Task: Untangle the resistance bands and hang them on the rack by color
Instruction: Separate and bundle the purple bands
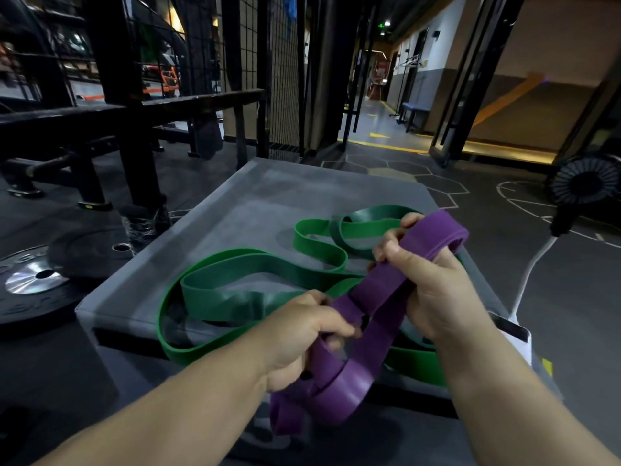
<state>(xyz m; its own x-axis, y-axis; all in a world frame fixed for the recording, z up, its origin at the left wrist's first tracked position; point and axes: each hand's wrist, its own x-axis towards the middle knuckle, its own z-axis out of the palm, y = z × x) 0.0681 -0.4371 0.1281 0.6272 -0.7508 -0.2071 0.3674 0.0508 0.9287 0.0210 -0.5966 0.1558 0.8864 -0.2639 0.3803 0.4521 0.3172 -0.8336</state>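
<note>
A: Purple band point(349, 381) is bunched between your fists. Left hand point(302, 331) is curled round the low loops, right hand point(433, 284) clamped on the top fold.
B: Handling?
A: Soft, light, grippy rubber. Take a flat run, not the knot. Green bands point(235, 297) lie loose on the grey box point(268, 196), possibly threaded through purple; hard to tell. Box edges are close, with open floor point(487, 203) ahead right.

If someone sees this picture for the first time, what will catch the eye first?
The purple band, gripped by the left hand and the right hand, in the near centre. Behind it, green bands lie in loose loops on the grey box. A weight plate lies on the floor at left.
</note>
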